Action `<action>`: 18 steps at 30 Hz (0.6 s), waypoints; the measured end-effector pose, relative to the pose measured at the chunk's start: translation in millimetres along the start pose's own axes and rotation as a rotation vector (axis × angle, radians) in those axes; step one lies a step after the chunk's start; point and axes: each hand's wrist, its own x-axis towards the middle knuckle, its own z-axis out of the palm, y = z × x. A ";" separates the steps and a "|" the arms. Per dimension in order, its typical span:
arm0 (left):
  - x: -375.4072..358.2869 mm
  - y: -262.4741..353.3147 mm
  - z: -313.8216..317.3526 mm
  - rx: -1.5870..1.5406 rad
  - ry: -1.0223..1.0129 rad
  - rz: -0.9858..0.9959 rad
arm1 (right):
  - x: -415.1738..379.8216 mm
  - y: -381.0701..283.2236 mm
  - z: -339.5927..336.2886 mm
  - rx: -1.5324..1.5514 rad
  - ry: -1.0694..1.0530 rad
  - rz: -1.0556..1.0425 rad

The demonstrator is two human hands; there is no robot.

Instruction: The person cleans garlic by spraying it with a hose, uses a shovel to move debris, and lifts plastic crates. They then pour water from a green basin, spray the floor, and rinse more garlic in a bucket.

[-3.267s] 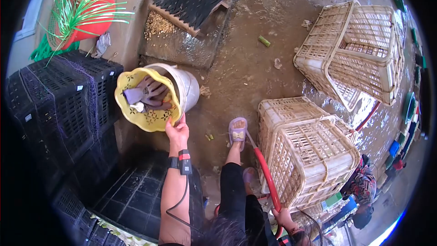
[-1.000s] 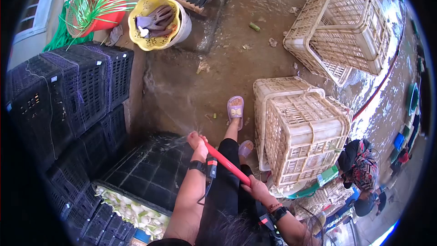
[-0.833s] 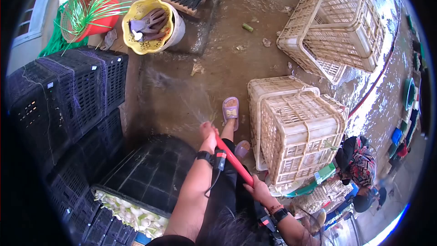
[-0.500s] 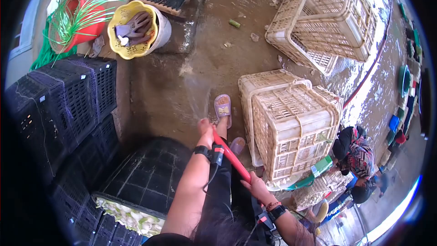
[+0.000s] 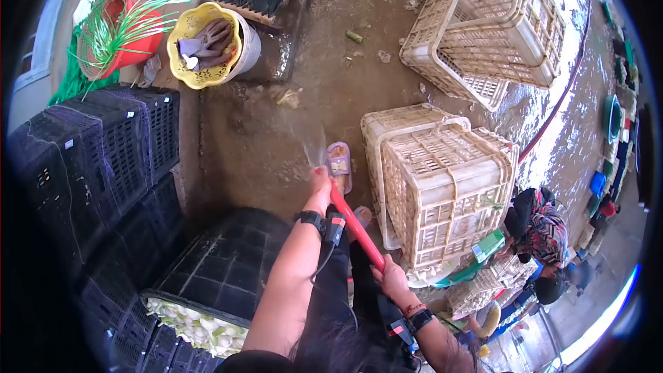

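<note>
A red hose (image 5: 356,226) runs slantwise between my two hands. My left hand (image 5: 320,185) is closed around its front end, where a spray of water (image 5: 309,139) fans out onto the wet brown floor (image 5: 255,141). Further back, my right hand (image 5: 391,280) grips the same hose. Just past my left hand is my foot in a pink sandal (image 5: 338,162). A stack of dirty white plastic crates (image 5: 449,183) stands to the right of the hose. The nozzle tip, if there is one, is hidden by my fingers.
More white crates (image 5: 494,34) lean at the upper right. Black crates (image 5: 124,138) line the left, with a black tub (image 5: 228,262) beside white vegetables (image 5: 200,328). A yellow basin (image 5: 185,22) holds gloves. At right, a person (image 5: 542,228) bends near crates.
My left hand and the hose end have moved slightly up and right, closer to the sandal. The spray has shifted right, and a pale scrap on the floor shows more clearly.
</note>
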 end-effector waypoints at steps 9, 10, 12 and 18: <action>-86.3 20.8 14.1 0.375 -0.272 0.229 | -21.2 24.0 -18.0 0.126 0.046 -0.191; -100.6 23.3 8.9 0.264 -0.184 0.202 | -25.3 27.7 -15.5 0.086 -0.002 -0.230; -124.0 28.0 -1.7 0.043 -0.016 0.148 | -35.0 33.3 -9.5 0.086 0.021 -0.304; -164.2 35.4 -13.3 -0.027 0.092 0.208 | -63.3 47.4 -3.6 0.100 0.041 -0.416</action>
